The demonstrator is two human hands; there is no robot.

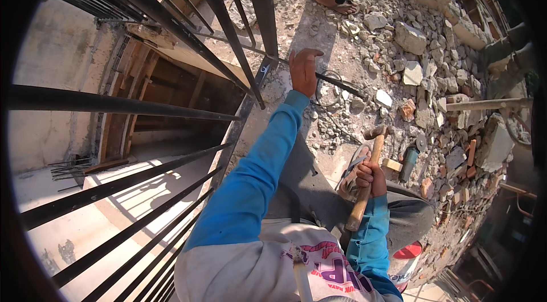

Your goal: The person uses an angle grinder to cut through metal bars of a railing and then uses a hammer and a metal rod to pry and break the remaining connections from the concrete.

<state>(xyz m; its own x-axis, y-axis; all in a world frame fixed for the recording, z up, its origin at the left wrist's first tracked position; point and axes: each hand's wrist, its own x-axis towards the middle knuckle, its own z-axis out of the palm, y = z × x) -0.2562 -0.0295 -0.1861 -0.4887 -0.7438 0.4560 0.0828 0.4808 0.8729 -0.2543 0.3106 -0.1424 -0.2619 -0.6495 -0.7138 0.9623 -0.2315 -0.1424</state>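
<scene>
My right hand (371,178) is closed round the wooden handle of a hammer (360,205), held above my bent leg. The hammer's rusty head (378,131) points away from me. My left hand (303,71) is stretched forward beside the foot of a black metal post (261,5), its fingers partly bent and apart. A thin dark bar (342,83) runs behind or just under this hand; whether the hand touches it I cannot tell. Near the hammer head an angle grinder (408,163) lies on the rubble, next to a small pale block (391,164).
Black railing bars (125,103) stand along my left, above a drop to a lower pale floor (142,205). Broken concrete and brick (430,91) cover the right side. Another person's sandalled foot (336,4) is ahead. A white and red bucket (405,259) stands near my right elbow.
</scene>
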